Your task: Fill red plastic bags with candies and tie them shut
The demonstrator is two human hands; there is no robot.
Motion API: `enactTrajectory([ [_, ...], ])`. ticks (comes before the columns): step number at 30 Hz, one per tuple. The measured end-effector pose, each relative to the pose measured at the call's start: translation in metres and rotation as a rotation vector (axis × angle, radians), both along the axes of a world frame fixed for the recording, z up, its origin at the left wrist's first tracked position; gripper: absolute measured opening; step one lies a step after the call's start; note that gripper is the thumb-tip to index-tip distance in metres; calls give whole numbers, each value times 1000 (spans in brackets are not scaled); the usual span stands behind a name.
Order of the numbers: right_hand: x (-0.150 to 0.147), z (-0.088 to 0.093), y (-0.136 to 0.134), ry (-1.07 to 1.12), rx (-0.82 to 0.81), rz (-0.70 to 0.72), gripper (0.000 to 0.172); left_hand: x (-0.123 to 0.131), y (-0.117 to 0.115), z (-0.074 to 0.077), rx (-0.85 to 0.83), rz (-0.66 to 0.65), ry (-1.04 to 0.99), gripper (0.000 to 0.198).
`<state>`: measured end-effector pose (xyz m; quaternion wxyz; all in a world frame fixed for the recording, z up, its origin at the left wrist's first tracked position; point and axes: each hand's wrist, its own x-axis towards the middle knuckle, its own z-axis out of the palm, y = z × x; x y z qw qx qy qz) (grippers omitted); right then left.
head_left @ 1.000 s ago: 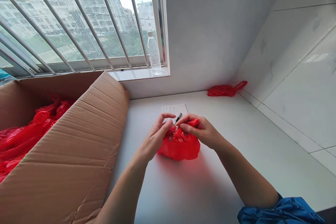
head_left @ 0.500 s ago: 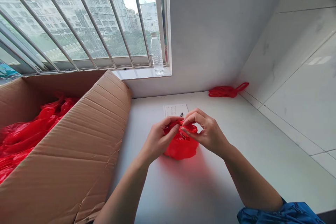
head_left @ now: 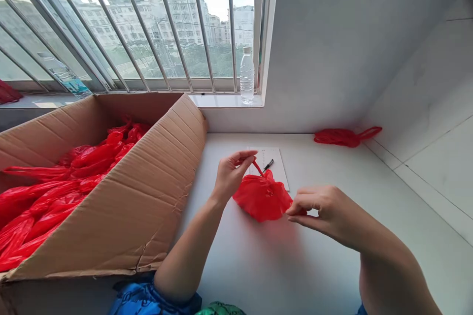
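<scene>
A small knotted red plastic bag [head_left: 263,198] lies on the white table [head_left: 325,256]. My left hand [head_left: 231,175] pinches one red handle strand of the bag and holds it up and to the left. At the bag's lower right edge, my right hand [head_left: 325,211] is closed in a pinch on the other strand. Under and behind the bag lie a white paper sheet [head_left: 278,167] and a black pen [head_left: 268,165].
A large open cardboard box [head_left: 121,206] full of red plastic bags [head_left: 55,192] stands at the left. A clear water bottle [head_left: 247,76] stands on the window sill. Another red bag [head_left: 342,136] lies in the far right corner by the tiled wall.
My hands, together on top of the bag before, have pulled apart: left up and left, right down and right, each drawing a strand. The view has shifted right and closer.
</scene>
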<state>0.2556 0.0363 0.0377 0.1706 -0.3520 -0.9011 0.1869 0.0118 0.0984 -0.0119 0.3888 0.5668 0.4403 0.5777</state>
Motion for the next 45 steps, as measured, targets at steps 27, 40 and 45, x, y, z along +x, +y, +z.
enactTrajectory([
  [27, -45, -136, 23, 113, 102, -31, 93, 5, -51, -67, 237, -139, 856, 32],
  [40, -50, -177, 32, -16, 242, -132, 80, 4, -38, -119, 308, -100, 1002, 38],
  [45, -49, -180, 31, -26, 253, -131, 74, 5, -41, -122, 243, -118, 998, 40],
])
